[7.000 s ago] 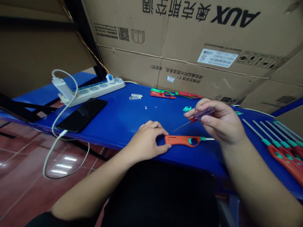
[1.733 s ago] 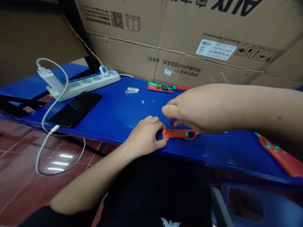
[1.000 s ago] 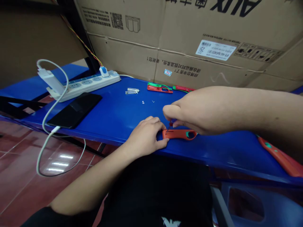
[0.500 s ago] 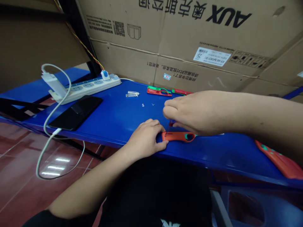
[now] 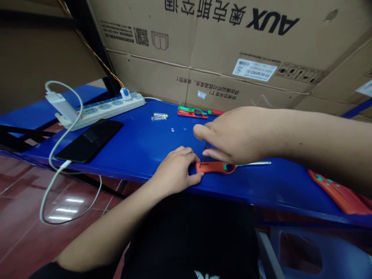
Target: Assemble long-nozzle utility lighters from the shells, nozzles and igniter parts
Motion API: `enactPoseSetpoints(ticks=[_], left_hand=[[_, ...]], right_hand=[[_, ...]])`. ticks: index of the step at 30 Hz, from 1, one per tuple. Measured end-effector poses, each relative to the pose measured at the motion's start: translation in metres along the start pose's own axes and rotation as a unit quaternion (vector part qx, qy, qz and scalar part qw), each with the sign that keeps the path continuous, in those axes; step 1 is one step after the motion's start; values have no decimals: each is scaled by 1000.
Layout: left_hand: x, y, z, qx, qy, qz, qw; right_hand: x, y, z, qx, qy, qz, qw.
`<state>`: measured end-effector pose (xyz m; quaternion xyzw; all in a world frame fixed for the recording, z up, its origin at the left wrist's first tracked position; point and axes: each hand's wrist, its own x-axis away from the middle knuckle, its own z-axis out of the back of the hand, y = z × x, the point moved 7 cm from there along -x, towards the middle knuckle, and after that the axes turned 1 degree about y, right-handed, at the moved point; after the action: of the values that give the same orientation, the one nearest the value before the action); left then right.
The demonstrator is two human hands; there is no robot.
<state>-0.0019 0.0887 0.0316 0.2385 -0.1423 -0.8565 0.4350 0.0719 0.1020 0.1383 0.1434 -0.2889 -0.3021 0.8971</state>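
An orange long-nosed lighter with a green trigger lies flat near the front edge of the blue table. Its metal tube points right. My left hand is closed on the butt end, thumb on the near side and fingers on the far side. Above it, my right hand grips a screwdriver. The thin shaft runs down to the lighter's butt end; most of the handle is hidden by the fingers.
Behind lie red and green lighter casings, small clear parts and tiny bits. A phone and power strip are left. More orange casings lie right. A big carton stands behind the table.
My right hand has shifted and its fingers have opened a little around the screwdriver handle. The lighter's metal tube now shows below the wrist. The whole view has shifted slightly.
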Motion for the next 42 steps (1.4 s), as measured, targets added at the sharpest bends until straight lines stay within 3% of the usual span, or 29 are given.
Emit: enactPoseSetpoints(ticks=[5, 14, 20, 25, 30, 33, 37, 42], left_hand=[[1, 0, 1, 19, 6, 1, 1000], [0, 1, 1, -4, -1, -4, 1000], [0, 1, 1, 22, 1, 2, 1000], [0, 0, 0, 4, -5, -1, 1000], [0, 0, 0, 6, -8, 3, 1000], [0, 0, 1, 12, -4, 3, 1000], [0, 1, 2, 20, -1, 3, 1000], [0, 0, 1, 22, 2, -3, 1000]], right_hand=[[1, -9, 1, -24, 6, 69, 997], [-2, -2, -1, 21, 33, -6, 999], [3, -12, -2, -37, 19, 82, 996], [-3, -8, 0, 1, -14, -12, 1000], [-4, -6, -1, 14, 3, -40, 999], [-4, -5, -3, 2, -7, -27, 1000], [-4, -13, -3, -6, -36, 49, 998], [-6, -13, 2, -59, -4, 25, 998]])
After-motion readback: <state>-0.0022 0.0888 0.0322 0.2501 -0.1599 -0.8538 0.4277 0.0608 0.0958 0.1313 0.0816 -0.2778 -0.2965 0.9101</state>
